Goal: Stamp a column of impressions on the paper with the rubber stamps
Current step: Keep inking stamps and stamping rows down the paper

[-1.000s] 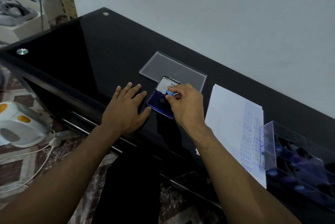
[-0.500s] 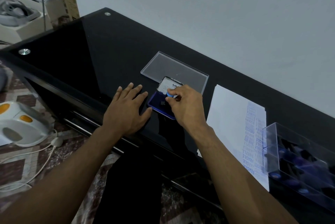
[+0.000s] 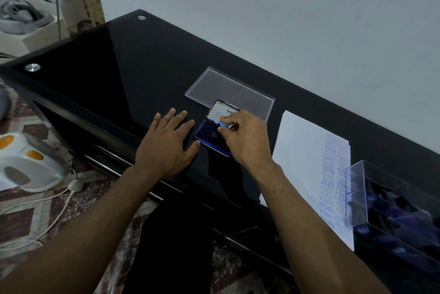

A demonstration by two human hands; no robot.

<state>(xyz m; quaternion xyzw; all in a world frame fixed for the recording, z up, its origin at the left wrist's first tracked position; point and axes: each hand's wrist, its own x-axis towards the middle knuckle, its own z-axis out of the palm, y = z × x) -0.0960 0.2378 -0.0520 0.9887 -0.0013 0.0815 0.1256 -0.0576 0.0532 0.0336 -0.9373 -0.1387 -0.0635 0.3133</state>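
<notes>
An open blue ink pad [image 3: 209, 135] lies on the black glass table [image 3: 123, 72], its white-labelled lid [image 3: 220, 111] raised behind it. My right hand [image 3: 242, 138] pinches a small stamp with a blue knob [image 3: 223, 124] over the pad. My left hand [image 3: 166, 146] rests flat on the table with fingers spread, its thumb beside the pad's left edge. A white paper [image 3: 307, 158] lies to the right, with columns of blue impressions [image 3: 329, 179] along its right side.
A clear plastic lid [image 3: 228, 89] lies behind the ink pad. A clear plastic box [image 3: 395, 210] holding several dark stamps stands at the right, over the paper's corner. The table's front edge runs diagonally under my forearms. On the floor at left sits a white appliance [image 3: 26, 163] with a cord.
Both hands stay in place; the right hand with the stamp shifts only slightly over the ink pad.
</notes>
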